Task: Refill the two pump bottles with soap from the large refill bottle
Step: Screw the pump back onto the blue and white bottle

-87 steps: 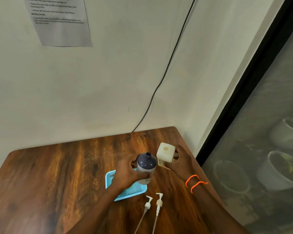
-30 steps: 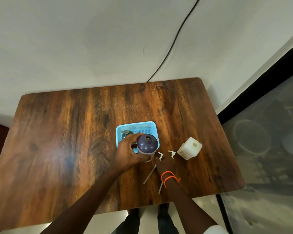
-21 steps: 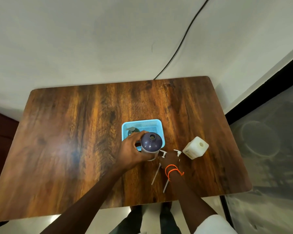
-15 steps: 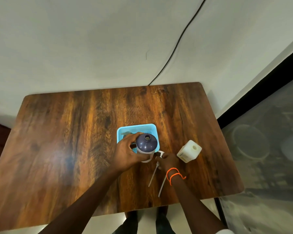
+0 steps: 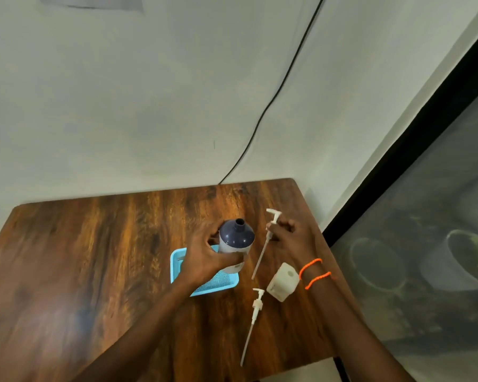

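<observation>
Two hands: left [image 5: 204, 257] grips dark bottle [image 5: 235, 244], right [image 5: 289, 238] pinches pump [image 5: 268, 232] beside it.

The room is fairly bright, with soft, even light on the pale wall [image 5: 149, 106]. A big white shine sits on the wooden table [image 5: 66, 312] at about 8 o'clock, so light seems to come from above. Shadows are weak; a thin grey one runs beside the table's edge at 3 o'clock. The whole picture looks a bit soft and smeared, and the dark glass panel [image 5: 425, 244] at 3 o'clock is murky, with dim round shapes you can hardly make out. Straight lines bend near the edges: the black cable [image 5: 282, 86] curves and the table looks stretched. The paper sheet [image 5: 94, 2] at 11 o'clock is too blurry to read
</observation>
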